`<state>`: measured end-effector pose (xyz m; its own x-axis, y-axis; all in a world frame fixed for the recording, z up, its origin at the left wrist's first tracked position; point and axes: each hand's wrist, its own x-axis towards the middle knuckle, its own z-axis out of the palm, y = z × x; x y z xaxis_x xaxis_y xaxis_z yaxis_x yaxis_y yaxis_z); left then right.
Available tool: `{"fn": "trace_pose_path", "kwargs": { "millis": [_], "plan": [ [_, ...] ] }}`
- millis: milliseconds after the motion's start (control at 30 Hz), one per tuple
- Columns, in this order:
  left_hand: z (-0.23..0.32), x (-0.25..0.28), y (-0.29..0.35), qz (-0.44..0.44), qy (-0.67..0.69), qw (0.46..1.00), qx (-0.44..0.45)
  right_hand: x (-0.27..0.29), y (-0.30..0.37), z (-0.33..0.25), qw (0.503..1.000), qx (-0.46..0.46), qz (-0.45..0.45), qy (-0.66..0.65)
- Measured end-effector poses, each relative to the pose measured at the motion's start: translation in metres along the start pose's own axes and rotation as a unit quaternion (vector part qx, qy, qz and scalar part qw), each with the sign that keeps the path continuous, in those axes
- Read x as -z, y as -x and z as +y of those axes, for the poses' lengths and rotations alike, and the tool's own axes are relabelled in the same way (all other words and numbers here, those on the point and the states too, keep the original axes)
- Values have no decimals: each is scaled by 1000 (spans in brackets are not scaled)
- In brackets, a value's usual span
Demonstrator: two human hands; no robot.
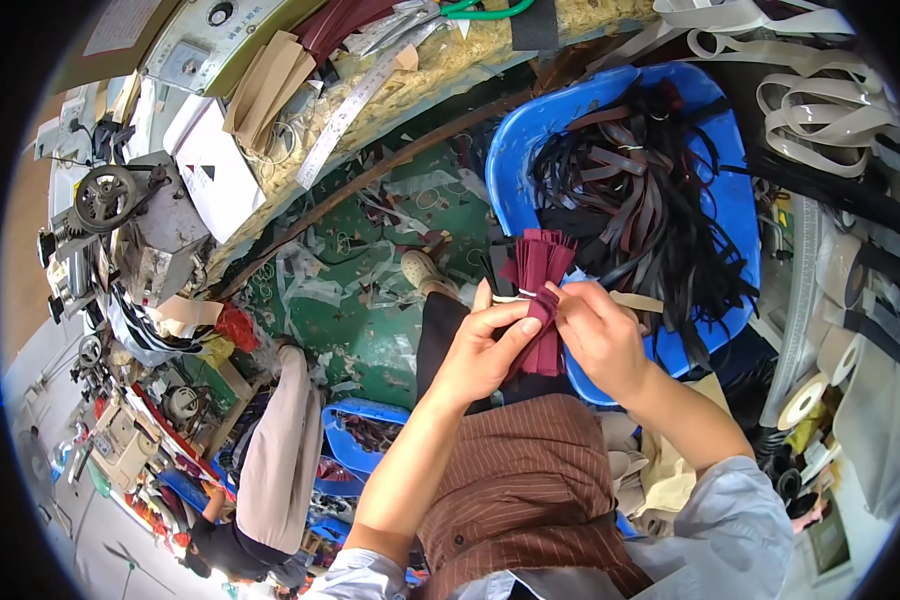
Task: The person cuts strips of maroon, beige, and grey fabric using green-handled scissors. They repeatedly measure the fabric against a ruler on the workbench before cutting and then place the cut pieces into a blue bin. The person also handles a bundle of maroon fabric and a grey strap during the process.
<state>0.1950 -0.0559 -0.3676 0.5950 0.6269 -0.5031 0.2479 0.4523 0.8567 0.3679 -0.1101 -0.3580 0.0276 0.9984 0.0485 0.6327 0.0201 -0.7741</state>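
Note:
Above my lap I hold a bundle of maroon strips (542, 258), bound round the middle by a pale band. My left hand (490, 345) is closed on the bundle from the left, thumb across its front. From the other side my right hand (600, 330) pinches at the bundle near the band; its fingertips are partly hidden. Just beyond my hands stands a blue tub (518, 150) with a tangle of black and brown strips (635, 190) in it.
A chipboard bench (450, 62) runs along the far left, bearing tan strips (270, 85) and a long white ruler-like strip (355, 120). Scraps litter the green floor (370, 260). Rolls of tape (802, 400) and pale looped straps (820, 120) are at my right. Another person sits at the lower left.

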Motion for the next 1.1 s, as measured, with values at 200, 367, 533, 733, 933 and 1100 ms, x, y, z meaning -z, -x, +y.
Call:
{"fn": "trace_pose_path", "kwargs": {
  "millis": [200,367,533,733,933,1100],
  "plan": [
    [-13,-14,-7,46,-66,995,-53,-3,-4,11,994,-73,-15,-82],
    [-14,-20,-12,90,25,994,-58,1,3,16,863,-301,-151,-378],
    [-27,-23,-3,117,-53,992,20,3,5,16,728,-387,-213,-525],
    [-60,-37,4,195,-6,977,91,2,21,8,779,-291,-211,-514],
    [-20,-48,-15,140,107,974,145,6,31,-10,877,-215,-82,-422],
    [0,-36,-11,8,223,972,80,3,33,5,768,-397,51,-500]
  ]
}}
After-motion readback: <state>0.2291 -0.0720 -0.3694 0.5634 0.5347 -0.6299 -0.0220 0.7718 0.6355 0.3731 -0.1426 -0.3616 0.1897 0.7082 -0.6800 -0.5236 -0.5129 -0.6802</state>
